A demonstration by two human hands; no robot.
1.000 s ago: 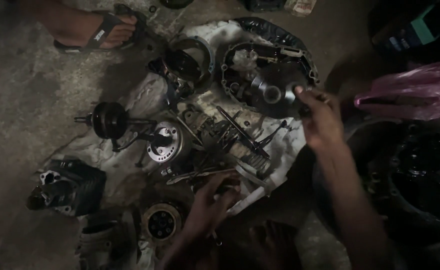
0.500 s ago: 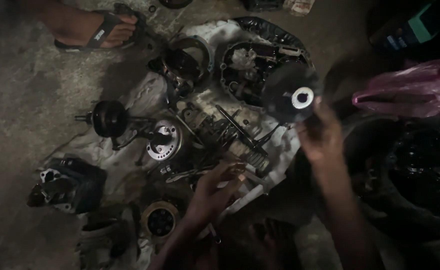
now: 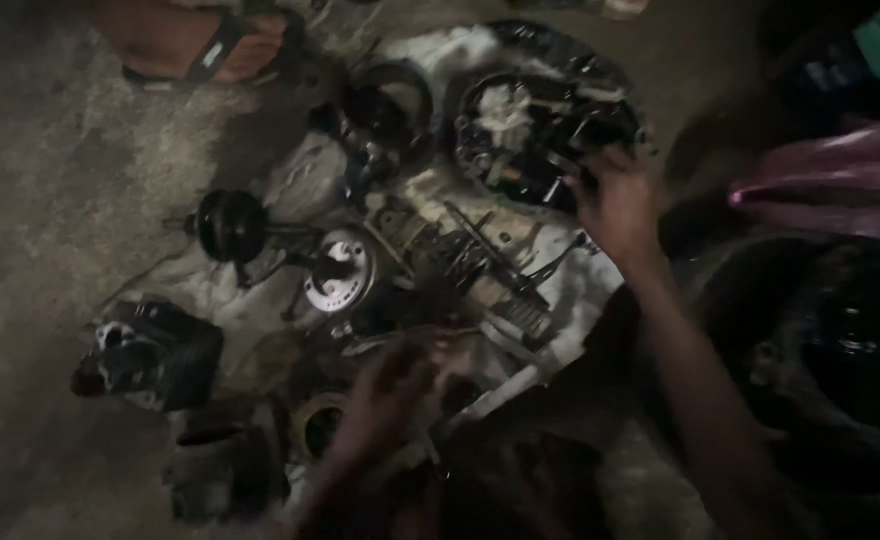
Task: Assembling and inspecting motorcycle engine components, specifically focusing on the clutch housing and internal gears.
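Dirty engine parts lie spread on a white cloth (image 3: 572,285) on the ground. My right hand (image 3: 615,205) reaches to the right edge of a round dark engine casing (image 3: 520,120), fingers on its rim; the grip is blurred. My left hand (image 3: 390,400), also blurred, hovers low over the near parts beside a ring-shaped part (image 3: 318,425). Between the hands lie a cluster of gears and shafts (image 3: 460,255) and a silver round part (image 3: 338,270).
A dark round part on a shaft (image 3: 228,225) and a finned cylinder block (image 3: 150,350) sit at left. Another person's sandalled foot (image 3: 210,45) is at top left. A pink plastic bag (image 3: 830,180) and a black tyre (image 3: 840,370) are at right.
My right hand lifted a dark disc with a pale centre off the casing, then came back down to the casing; the disc no longer shows. My left hand shifted slightly over the near parts.
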